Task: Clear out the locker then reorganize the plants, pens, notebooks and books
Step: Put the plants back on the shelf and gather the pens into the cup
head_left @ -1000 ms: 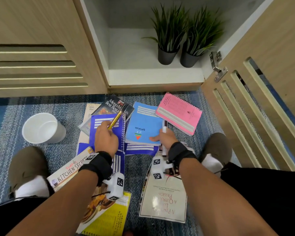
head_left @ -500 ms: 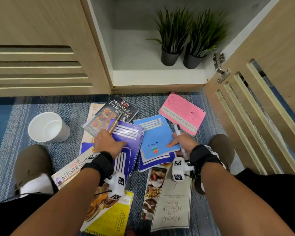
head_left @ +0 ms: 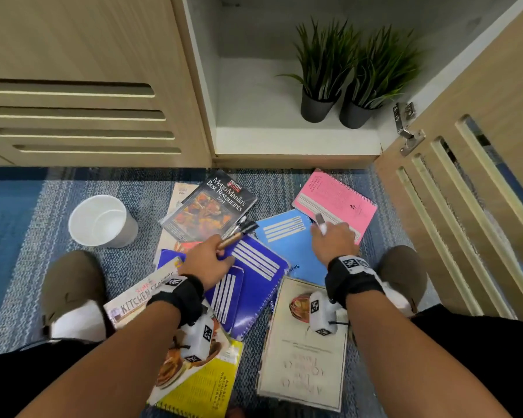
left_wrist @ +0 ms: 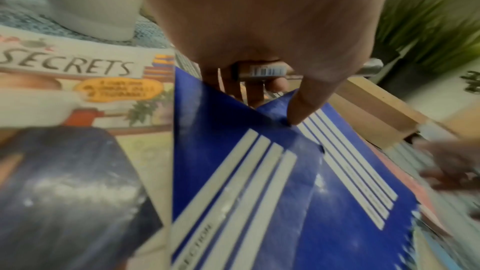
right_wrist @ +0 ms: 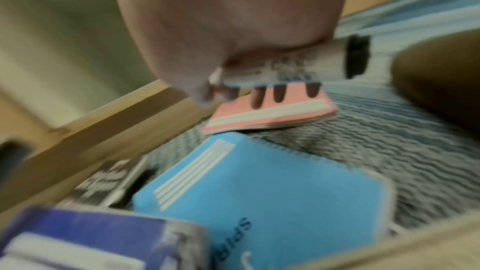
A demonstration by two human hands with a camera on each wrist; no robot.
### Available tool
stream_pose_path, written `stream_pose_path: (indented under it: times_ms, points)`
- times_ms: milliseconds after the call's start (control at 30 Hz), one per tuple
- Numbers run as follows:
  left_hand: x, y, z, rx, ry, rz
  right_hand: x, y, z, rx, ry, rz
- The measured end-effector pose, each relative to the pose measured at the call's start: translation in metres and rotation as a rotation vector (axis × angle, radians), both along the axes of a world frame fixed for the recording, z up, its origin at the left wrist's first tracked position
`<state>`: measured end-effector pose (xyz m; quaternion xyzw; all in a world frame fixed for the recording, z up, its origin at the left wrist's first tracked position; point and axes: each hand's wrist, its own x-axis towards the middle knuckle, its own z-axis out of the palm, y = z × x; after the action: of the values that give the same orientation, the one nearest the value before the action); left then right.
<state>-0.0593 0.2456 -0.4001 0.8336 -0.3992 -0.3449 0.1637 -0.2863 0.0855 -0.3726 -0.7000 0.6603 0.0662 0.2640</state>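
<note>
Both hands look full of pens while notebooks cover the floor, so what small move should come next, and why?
Probably drop the pens into the white cup. The left hand grips pens while its thumb presses the dark blue notebook; the right hand holds a marker above the pink notebook. The cup stands upright and looks empty beside the left hand. Free hands could then stack notebooks.

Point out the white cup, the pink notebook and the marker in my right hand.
white cup point(head_left: 101, 221), head view, inner wall.
pink notebook point(head_left: 341, 196), head view, cover.
marker point(right_wrist: 298, 69), right wrist view, barrel.
</note>
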Motion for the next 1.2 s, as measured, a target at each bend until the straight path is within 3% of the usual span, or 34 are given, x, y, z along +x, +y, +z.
stream_pose_path:
  times_ms: [67,133,233,333,467,567,633,767,867,1000,1100,1200]
  points:
    - [-0.011,-0.004,0.001,-0.011,0.044,-0.046,0.020,0.001,0.001,-0.077,-0.196,0.005]
    - [-0.018,-0.009,0.004,-0.036,0.072,-0.029,0.042,0.004,0.003,0.008,-0.405,-0.011]
    - [-0.024,-0.018,0.004,-0.125,-0.098,-0.035,0.069,0.019,0.007,0.301,-0.632,-0.135]
    - [-0.035,-0.031,0.008,-0.159,-0.227,-0.192,0.085,0.038,0.004,0.460,-0.798,-0.212]
    - [-0.040,-0.039,0.010,-0.181,-0.246,-0.352,0.091,0.040,-0.013,0.353,-0.802,-0.281]
    - [-0.027,-0.038,0.004,-0.145,-0.312,-0.291,0.078,0.034,-0.017,0.425,-0.846,-0.415]
    - [-0.016,-0.036,0.000,-0.027,-0.373,-0.237,0.069,0.035,-0.019,0.529,-0.875,-0.469]
    - [-0.004,-0.030,-0.009,0.134,-0.293,-0.204,0.059,0.046,-0.027,0.528,-0.781,-0.429]
    - [-0.006,-0.030,-0.010,0.179,-0.341,-0.232,0.061,0.053,-0.029,0.559,-0.763,-0.434]
    - [-0.008,-0.032,-0.003,-0.100,-0.331,-0.187,0.065,0.048,-0.017,0.634,-0.868,-0.548]
    - [-0.004,-0.034,0.011,-0.292,-0.221,-0.268,0.063,0.035,-0.008,0.711,-0.982,-0.664]
    - [0.005,-0.033,0.029,-0.388,-0.159,-0.352,0.060,0.025,0.003,0.767,-0.988,-0.587]
